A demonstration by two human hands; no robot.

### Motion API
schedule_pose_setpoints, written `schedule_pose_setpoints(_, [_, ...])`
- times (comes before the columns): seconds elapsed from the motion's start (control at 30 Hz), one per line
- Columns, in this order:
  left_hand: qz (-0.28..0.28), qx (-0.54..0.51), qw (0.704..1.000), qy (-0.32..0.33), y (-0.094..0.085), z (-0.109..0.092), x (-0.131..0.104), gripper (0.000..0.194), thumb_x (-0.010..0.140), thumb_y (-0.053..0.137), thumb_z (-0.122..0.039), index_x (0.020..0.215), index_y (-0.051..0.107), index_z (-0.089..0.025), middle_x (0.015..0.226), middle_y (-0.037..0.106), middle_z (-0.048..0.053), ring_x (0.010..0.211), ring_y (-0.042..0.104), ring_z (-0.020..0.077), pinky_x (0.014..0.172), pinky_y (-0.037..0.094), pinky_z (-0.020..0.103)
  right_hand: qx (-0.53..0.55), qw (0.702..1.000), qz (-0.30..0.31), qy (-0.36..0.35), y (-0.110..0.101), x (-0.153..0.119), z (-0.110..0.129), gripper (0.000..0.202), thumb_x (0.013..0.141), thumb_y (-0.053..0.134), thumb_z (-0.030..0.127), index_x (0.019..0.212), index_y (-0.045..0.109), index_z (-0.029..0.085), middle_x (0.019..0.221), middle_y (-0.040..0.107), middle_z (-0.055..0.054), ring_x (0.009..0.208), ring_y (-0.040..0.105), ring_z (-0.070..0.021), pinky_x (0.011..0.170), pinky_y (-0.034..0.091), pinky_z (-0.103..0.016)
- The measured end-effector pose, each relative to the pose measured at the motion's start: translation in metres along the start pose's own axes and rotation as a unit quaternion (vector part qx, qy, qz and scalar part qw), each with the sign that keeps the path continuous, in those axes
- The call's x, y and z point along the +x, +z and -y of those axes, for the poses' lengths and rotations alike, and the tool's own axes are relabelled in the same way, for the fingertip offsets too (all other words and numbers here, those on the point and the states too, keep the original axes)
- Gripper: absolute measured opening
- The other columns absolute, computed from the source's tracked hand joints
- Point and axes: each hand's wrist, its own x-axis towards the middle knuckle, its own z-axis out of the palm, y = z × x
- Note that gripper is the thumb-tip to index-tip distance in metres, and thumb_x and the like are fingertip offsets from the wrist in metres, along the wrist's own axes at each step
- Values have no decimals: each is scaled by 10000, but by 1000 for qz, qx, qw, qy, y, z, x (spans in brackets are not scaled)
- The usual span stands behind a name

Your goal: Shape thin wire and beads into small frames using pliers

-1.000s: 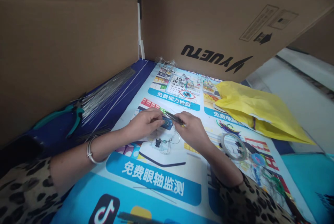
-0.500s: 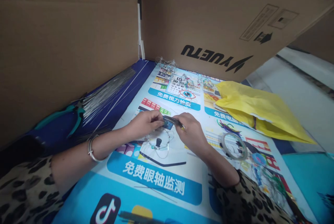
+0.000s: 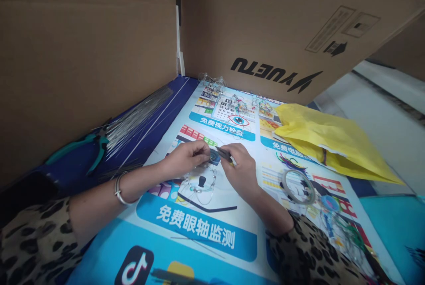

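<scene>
My left hand (image 3: 191, 156) is closed in a pinch, thumb against fingertips, at the top of a thin beaded strand (image 3: 212, 185). The strand loops down over the printed sheet and carries small clear and turquoise beads. My right hand (image 3: 241, 170) is wrapped round small pliers (image 3: 224, 154) with dark jaws and a bit of yellow on the handle. Their tips point left at my left fingertips, with a small gap between. Whether the jaws are apart is too small to tell. A silver bangle (image 3: 118, 190) circles my left wrist.
Teal-handled pliers (image 3: 99, 154) lie left beside a bundle of thin metal wires (image 3: 137, 119). Tangled beaded strands (image 3: 244, 105) sit at the back. On the right are a yellow bag (image 3: 332, 143), a clear tape roll (image 3: 285, 183) and more strands (image 3: 345, 227). Cardboard walls (image 3: 265, 24) stand behind.
The small pliers' tips have drawn back to the right, away from my left fingertips, and turned slightly. My left hand keeps its pinch in nearly the same place.
</scene>
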Motion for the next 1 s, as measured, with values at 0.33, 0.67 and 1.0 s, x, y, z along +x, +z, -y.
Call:
schedule_pose_setpoints(0.33, [-13, 126, 992, 13, -5, 0, 0, 108, 808, 502, -202, 783, 600, -165, 708, 602, -27, 654, 539, 97, 619, 409, 205, 21, 999, -23, 25, 5, -1, -5, 105, 771, 529, 138, 801, 599, 210, 795, 631, -23, 786, 578, -162, 735, 467, -305])
schedule_pose_setpoints(0.67, [-6, 354, 927, 126, -5, -5, -3, 177, 820, 516, -189, 981, 588, -187, 949, 634, 49, 927, 569, 190, 802, 441, 306, 57, 993, 10, 106, 3, -3, -7, 112, 785, 534, 233, 842, 629, 216, 827, 640, -20, 779, 584, -159, 717, 472, -304])
schedule_pose_setpoints(1.0, [-29, 438, 889, 128, -15, -17, -5, 93, 846, 492, -177, 858, 584, -175, 868, 605, 38, 864, 558, 178, 755, 441, 283, 59, 987, 3, 148, 2, -3, -9, 109, 775, 546, 252, 820, 637, 211, 772, 644, -2, 690, 571, -137, 671, 460, -275])
